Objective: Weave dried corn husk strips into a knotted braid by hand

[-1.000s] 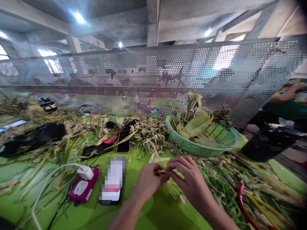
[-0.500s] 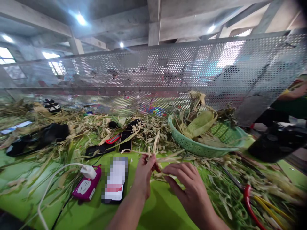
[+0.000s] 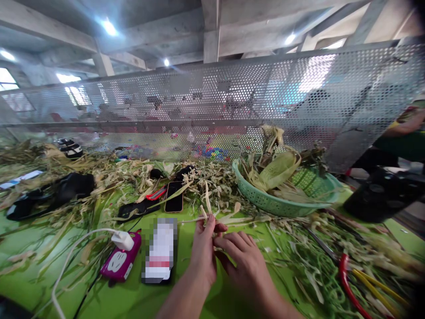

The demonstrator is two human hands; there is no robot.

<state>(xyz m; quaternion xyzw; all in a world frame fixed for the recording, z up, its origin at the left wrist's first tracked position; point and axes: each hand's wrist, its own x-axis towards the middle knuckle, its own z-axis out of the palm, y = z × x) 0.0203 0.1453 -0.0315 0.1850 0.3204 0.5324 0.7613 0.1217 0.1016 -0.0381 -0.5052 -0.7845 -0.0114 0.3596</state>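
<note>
Pale husk strips (image 3: 207,199) stand up from the left hand (image 3: 205,241), pinched between its thumb and fingers above the green table (image 3: 133,301). Close against it, the right hand (image 3: 241,257) curls its fingers inward; from here I can't tell whether they grip anything. Leftward lies a phone (image 3: 161,252), its display blurred past reading, beside a purple block (image 3: 121,261) printed with a pale cartoon. Farther off, a green basket (image 3: 265,204) of dry husks fronts a perforated metal partition (image 3: 199,106).
</note>
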